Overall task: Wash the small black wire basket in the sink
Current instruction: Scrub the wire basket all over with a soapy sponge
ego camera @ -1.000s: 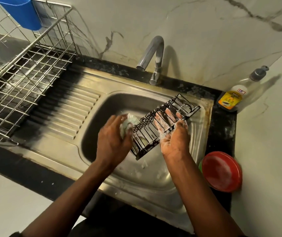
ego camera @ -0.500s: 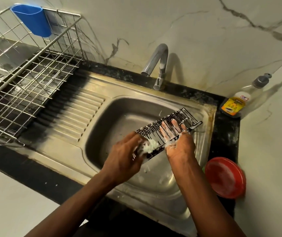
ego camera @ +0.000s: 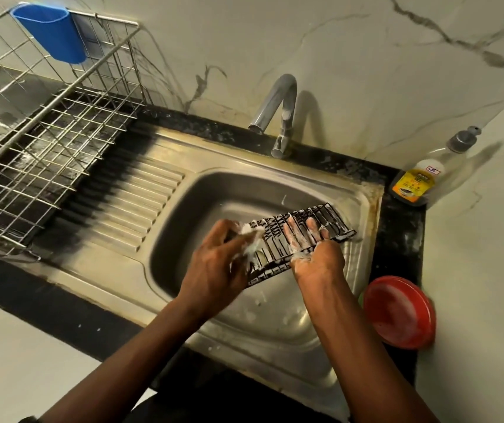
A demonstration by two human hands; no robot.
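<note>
The small black wire basket [ego camera: 325, 219] hangs tilted over the steel sink [ego camera: 201, 209], streaked with foam. My right hand [ego camera: 314, 254] holds it at its near right edge, the fingers reaching under the wires and the thumb on the rim. My left hand [ego camera: 217, 264] grips a soapy scrubber [ego camera: 252, 239] and presses it against the basket's left end. Foam covers both hands. The tap [ego camera: 278, 111] is not running.
A large steel dish rack [ego camera: 30, 126] with a blue cup [ego camera: 52, 32] stands on the drainboard at the left. A dish-soap bottle [ego camera: 418, 181] stands at the back right corner. A red round container [ego camera: 400, 312] sits on the black counter right of the sink.
The basket has tilted flatter and lower over the sink. My left hand with the scrubber slid down along the basket's left end, then back up a little. My right hand kept its hold.
</note>
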